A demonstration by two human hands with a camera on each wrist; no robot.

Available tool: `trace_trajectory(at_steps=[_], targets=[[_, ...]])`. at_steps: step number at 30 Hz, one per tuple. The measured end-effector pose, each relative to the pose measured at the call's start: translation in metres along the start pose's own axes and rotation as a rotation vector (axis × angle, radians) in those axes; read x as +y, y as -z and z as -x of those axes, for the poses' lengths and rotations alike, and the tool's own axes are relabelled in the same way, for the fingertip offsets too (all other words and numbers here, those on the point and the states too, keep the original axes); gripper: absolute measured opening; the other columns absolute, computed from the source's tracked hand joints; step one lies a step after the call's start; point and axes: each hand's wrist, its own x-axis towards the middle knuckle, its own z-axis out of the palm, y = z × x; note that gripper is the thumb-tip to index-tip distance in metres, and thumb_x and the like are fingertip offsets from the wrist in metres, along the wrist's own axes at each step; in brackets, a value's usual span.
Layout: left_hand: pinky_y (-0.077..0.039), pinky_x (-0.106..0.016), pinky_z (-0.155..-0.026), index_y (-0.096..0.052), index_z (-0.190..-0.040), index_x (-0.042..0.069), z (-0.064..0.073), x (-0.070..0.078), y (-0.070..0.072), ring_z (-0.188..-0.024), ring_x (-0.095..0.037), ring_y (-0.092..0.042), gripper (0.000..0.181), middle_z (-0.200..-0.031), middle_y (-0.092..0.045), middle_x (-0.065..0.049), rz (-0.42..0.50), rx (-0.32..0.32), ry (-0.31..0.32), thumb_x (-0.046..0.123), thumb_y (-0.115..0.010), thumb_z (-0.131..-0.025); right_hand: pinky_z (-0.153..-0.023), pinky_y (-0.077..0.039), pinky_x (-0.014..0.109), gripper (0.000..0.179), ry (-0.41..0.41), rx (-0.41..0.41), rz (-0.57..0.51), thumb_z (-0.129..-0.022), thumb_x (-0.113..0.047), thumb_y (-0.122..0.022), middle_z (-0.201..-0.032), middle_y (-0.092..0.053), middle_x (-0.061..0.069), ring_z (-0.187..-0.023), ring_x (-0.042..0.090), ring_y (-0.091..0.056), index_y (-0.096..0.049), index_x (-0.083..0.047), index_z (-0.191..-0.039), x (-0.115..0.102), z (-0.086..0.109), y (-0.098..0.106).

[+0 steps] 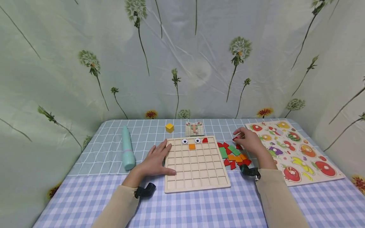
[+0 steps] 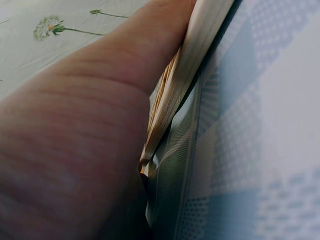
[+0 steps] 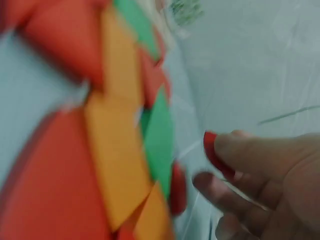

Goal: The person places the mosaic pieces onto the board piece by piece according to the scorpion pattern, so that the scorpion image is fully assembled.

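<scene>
My left hand [image 1: 155, 160] rests on the left edge of a square wooden grid board [image 1: 196, 167], fingers spread and thumb on its surface. In the left wrist view, the hand lies against the board's pale edge [image 2: 197, 55]. Two eye pieces [image 1: 184, 141], an orange square [image 1: 192, 146] and a red quarter-round piece [image 1: 205, 140] sit in the board's upper rows. Right of the board, my right hand [image 1: 250, 141] pinches a small red piece [image 3: 215, 152] with a curved edge between thumb and finger, above loose red, green and orange pieces [image 1: 234, 150].
Behind the board lie a picture card [image 1: 195, 128] and a yellow cube [image 1: 169, 128]. A turquoise tube-shaped object [image 1: 128, 150] lies at the left. On the right is a wooden fruit puzzle [image 1: 291, 148], close beside my right arm. A flowered curtain [image 1: 199, 63] hangs behind the table.
</scene>
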Motion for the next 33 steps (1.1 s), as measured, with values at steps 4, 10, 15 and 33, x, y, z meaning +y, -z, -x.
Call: trace_trajectory(at_steps=[4, 10, 15, 33], targets=[[-0.003, -0.06, -0.125, -0.02, -0.159, 0.008, 0.001, -0.001, 0.001, -0.157, -0.034, -0.01, 0.118, -0.169, -0.006, -0.016, 0.0, -0.003, 0.002, 0.065, -0.078, -0.073, -0.075, -0.054, 0.027, 0.028, 0.057, -0.01, -0.063, -0.097, -0.017, -0.065, -0.108, -0.063, 0.017, -0.094, 0.026, -0.061, -0.059, -0.003, -0.12, -0.012, -0.001, -0.005], [-0.002, -0.059, -0.125, -0.019, -0.16, 0.009, 0.001, 0.0, 0.001, -0.157, -0.033, -0.009, 0.119, -0.17, -0.005, -0.015, -0.007, -0.009, 0.012, 0.066, -0.078, -0.073, -0.08, -0.054, 0.03, 0.02, 0.156, -0.03, -0.012, -0.099, -0.013, -0.061, -0.11, -0.068, 0.014, -0.095, 0.026, -0.061, -0.068, -0.007, -0.116, -0.02, -0.004, -0.019], [-0.002, -0.059, -0.125, -0.02, -0.16, 0.009, 0.0, 0.0, 0.0, -0.157, -0.032, -0.009, 0.119, -0.17, -0.005, -0.015, -0.012, -0.009, 0.016, 0.066, -0.077, -0.073, -0.081, -0.054, 0.034, 0.021, 0.211, -0.049, -0.012, -0.1, -0.011, -0.058, -0.114, -0.069, 0.013, -0.095, 0.025, -0.06, -0.072, -0.01, -0.115, -0.031, -0.005, -0.029], [-0.001, -0.059, -0.125, -0.018, -0.16, 0.01, -0.001, -0.001, 0.0, -0.158, -0.032, -0.007, 0.119, -0.17, -0.004, -0.014, -0.005, -0.012, 0.01, 0.067, -0.076, -0.073, -0.091, -0.056, 0.042, 0.012, 0.184, -0.084, -0.026, -0.096, -0.007, -0.063, -0.104, -0.07, 0.011, -0.093, 0.024, -0.062, -0.07, -0.011, -0.104, -0.042, -0.008, -0.051]])
